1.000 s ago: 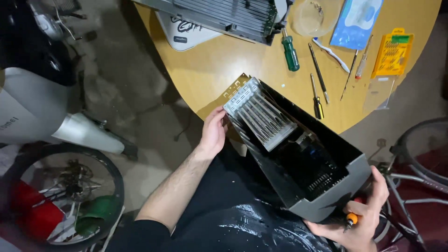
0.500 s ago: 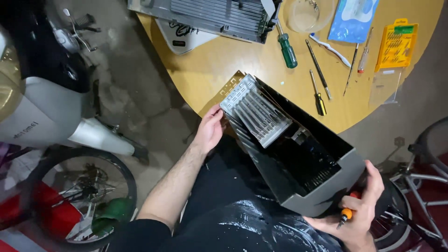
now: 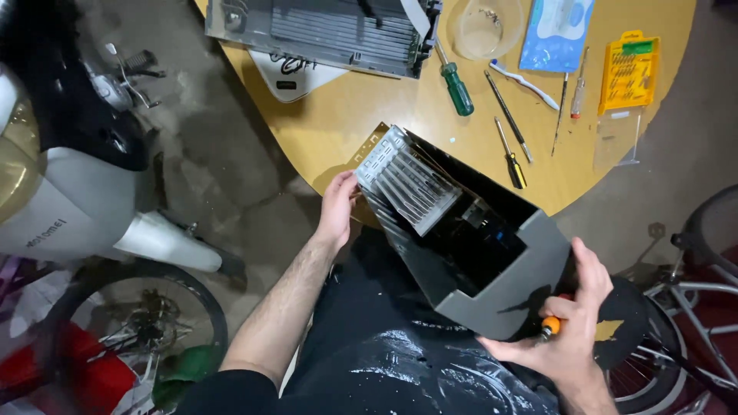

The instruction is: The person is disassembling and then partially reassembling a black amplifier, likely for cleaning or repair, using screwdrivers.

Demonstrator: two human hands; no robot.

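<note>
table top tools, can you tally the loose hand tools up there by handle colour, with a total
Green handle screwdriver: 1
Yellow and black handle screwdriver: 1
Red handle screwdriver: 1
White handle tool: 1
Plain dark metal tools, long rod and thin pick: 2
Total: 6

Not counted: the orange handled tool in the right hand, off the table.

Grey box (image 3: 492,296): matt plastic shell, smooth outside, dark inside. Finned block (image 3: 411,184) in box: bare silver metal, ridged, dull shine. Tool handle (image 3: 550,329) in right hand (image 3: 565,338): orange plastic, shiny. Left hand (image 3: 337,209) on box edge. Table (image 3: 346,123): light wood, smooth, soft sheen. Green screwdriver (image 3: 455,83): glossy plastic handle, metal shaft. Yellow bit case (image 3: 629,71): plastic. Round bowl (image 3: 488,27): clear, see-through plastic or glass, cannot tell which. Floor (image 3: 215,177): rough grey concrete, stained. Trousers (image 3: 400,361): black cloth with shiny wet-looking patches.
</note>
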